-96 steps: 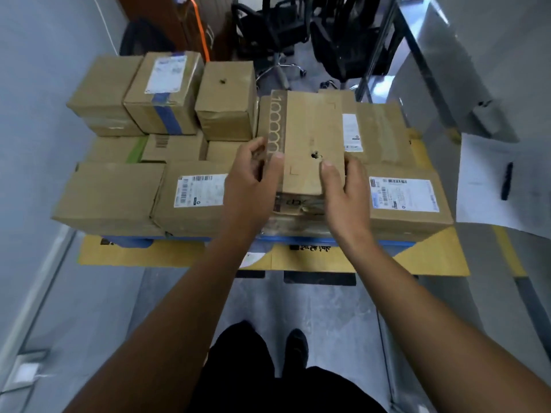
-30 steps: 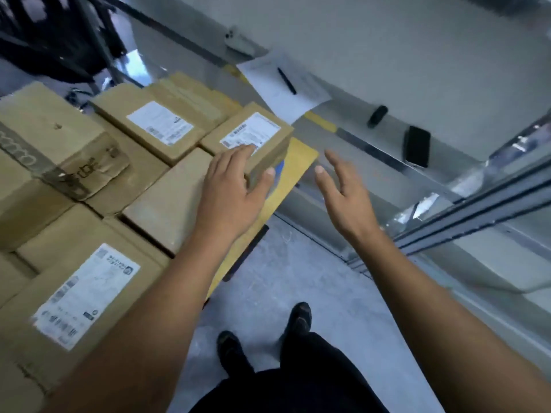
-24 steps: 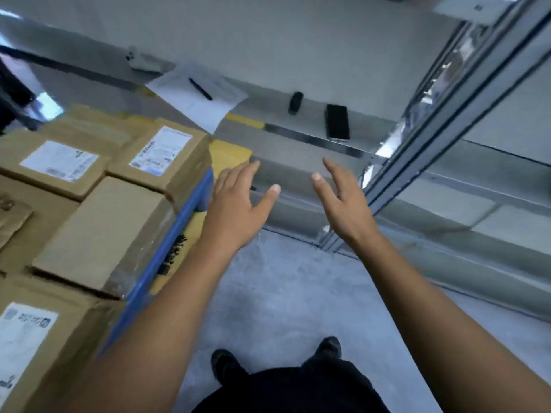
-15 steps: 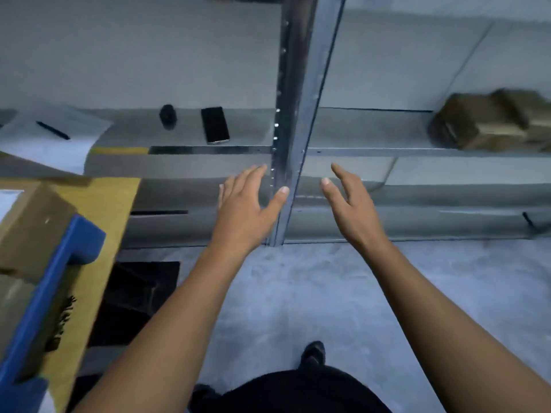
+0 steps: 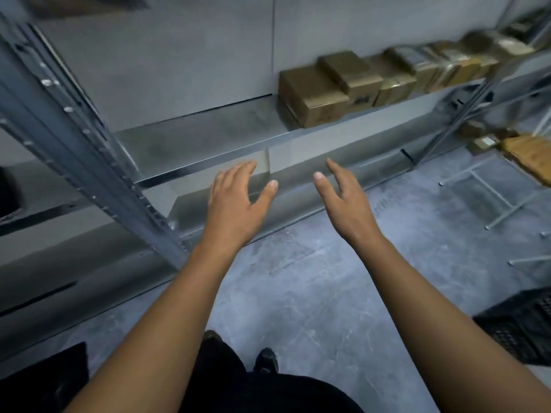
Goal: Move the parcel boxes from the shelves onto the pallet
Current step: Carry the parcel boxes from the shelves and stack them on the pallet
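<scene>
The metal shelf [image 5: 208,138] ran from lower left to upper right. The parcel boxes [image 5: 396,81] sat in one row along it toward its right end, well apart from both hands. Blur hid their count, perhaps six. The nearest box [image 5: 313,96] lay lengthwise along the shelf. The left hand [image 5: 232,204] and right hand [image 5: 343,201] hung apart, fingers straight, holding nothing.

Both arms reach toward twelve o'clock. The left hand [image 5: 235,208] and right hand [image 5: 343,201] are spread (holding nothing), palms facing inward.
</scene>
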